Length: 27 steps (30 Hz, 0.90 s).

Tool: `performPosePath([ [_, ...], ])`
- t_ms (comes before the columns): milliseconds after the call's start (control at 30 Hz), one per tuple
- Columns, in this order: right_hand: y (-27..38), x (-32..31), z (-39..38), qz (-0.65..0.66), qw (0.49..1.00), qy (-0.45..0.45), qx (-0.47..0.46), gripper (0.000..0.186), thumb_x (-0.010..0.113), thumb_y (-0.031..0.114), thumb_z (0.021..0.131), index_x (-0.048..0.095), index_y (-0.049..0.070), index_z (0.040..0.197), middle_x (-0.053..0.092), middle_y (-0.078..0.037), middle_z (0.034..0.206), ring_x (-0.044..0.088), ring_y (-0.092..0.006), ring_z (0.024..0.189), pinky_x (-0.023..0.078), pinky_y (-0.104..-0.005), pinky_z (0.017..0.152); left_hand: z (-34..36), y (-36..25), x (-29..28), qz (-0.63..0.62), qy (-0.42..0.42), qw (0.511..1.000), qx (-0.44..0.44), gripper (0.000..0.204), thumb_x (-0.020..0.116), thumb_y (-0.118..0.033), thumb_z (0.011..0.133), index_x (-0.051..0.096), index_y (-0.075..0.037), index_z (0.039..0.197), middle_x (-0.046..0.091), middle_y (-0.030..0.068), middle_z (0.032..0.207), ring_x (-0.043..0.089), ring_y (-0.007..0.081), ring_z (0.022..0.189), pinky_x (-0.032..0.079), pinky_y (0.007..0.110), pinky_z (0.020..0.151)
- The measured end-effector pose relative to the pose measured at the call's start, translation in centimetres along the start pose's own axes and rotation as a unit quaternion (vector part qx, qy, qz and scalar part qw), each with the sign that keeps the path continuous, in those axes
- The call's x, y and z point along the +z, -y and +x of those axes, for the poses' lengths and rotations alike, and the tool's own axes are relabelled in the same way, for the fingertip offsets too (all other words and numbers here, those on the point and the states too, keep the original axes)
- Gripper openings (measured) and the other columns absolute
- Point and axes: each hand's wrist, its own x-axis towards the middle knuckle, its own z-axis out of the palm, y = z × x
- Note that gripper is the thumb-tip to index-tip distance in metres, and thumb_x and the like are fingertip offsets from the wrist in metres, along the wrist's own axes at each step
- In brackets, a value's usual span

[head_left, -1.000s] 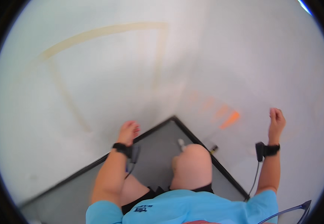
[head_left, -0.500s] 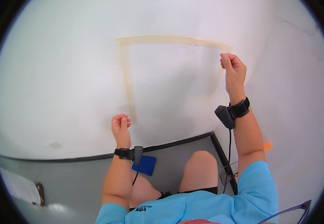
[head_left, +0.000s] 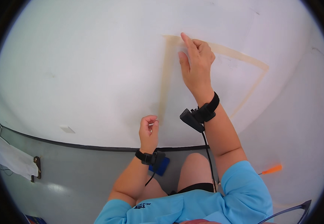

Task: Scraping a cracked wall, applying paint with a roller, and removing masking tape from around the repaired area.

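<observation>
Pale beige masking tape (head_left: 165, 80) runs down the white wall, joined at the top by a strip (head_left: 240, 56) that slants right and by a thinner one on the right side. My right hand (head_left: 198, 61) is raised at the upper left corner of this outline, index finger stretched and thumb apart, with nothing seen in it. Beside the lower end of the left strip is my left hand (head_left: 149, 130), its fingers curled toward the thumb. Whatever it may pinch is too small to make out. Both wrists wear black straps with a corded device.
A black skirting strip (head_left: 106, 148) edges the wall above the grey floor. On the floor lies a flat blue square (head_left: 162, 167), partly behind my left wrist. An orange-handled tool (head_left: 272, 169) is at the right. White draped cloth (head_left: 14, 158) shows far left; a small white plate (head_left: 67, 129) is on the wall.
The view has turned left, so the tape outline appears farther right. My right hand has gone from the outline's right corner to its left corner, its fingers opening. My left hand stays by the strip's lower end.
</observation>
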Motion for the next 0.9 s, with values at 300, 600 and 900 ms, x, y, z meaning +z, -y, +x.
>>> performPosePath([
  [300,-2.3,0.4,-3.0,-0.096,0.995,-0.006,-0.003,0.032,0.057,0.006,0.072,0.056,0.013,0.103,0.051,-0.004,0.088,0.045,-0.0191,0.084,0.028,-0.0329,0.077,-0.2,2.7,-0.4,-0.043,-0.01,0.999,-0.017,0.015,0.048,-0.006,0.083,0.047,-0.001,0.098,0.05,0.0046,0.092,0.05,0.0109,0.082,0.042,0.023,0.07],
  [600,-2.2,-0.6,-5.6,-0.09,0.995,0.007,-0.032,0.025,0.053,0.002,0.07,0.051,0.004,0.095,0.053,-0.012,0.09,0.046,-0.0292,0.087,0.033,-0.0381,0.076,-0.6,4.2,-0.8,-0.104,-0.06,0.989,-0.083,0.013,0.045,-0.007,0.083,0.048,-0.003,0.096,0.051,0.0059,0.096,0.05,0.0122,0.084,0.043,0.025,0.07],
  [900,-1.5,-0.7,-5.0,-0.062,0.997,0.018,-0.049,0.022,0.052,0.0,0.071,0.05,0.002,0.093,0.054,-0.012,0.087,0.047,-0.0291,0.084,0.035,-0.0371,0.075,-0.7,5.8,-1.3,-0.044,-0.033,0.99,-0.128,0.015,0.047,-0.008,0.083,0.048,-0.004,0.097,0.052,0.0035,0.094,0.05,0.0112,0.083,0.042,0.024,0.069],
])
